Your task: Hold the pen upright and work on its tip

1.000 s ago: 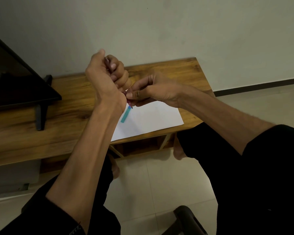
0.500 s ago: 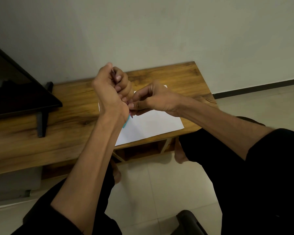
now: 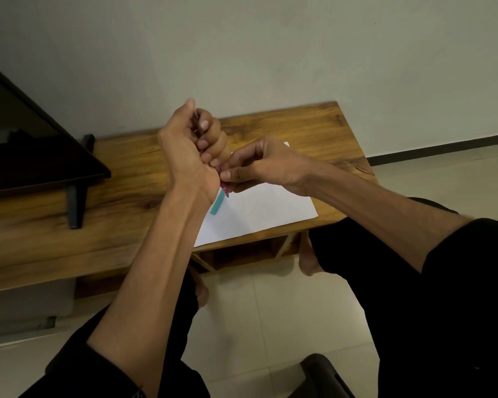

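A dark screen [image 3: 26, 145] on black feet fills the upper left of the frame, standing on the wooden surface [image 3: 121, 179]. A black chair [image 3: 322, 374] sits bottom centre-right on the tiled floor [image 3: 270, 326].

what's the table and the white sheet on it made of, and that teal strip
Table: looks like wood or wood-look laminate, with brown grain streaks, knots and a soft sheen. White sheet: plain paper, thin, flat, matt, with crisp edges. Teal strip: probably paper or tape, flat and matt; too small to tell.
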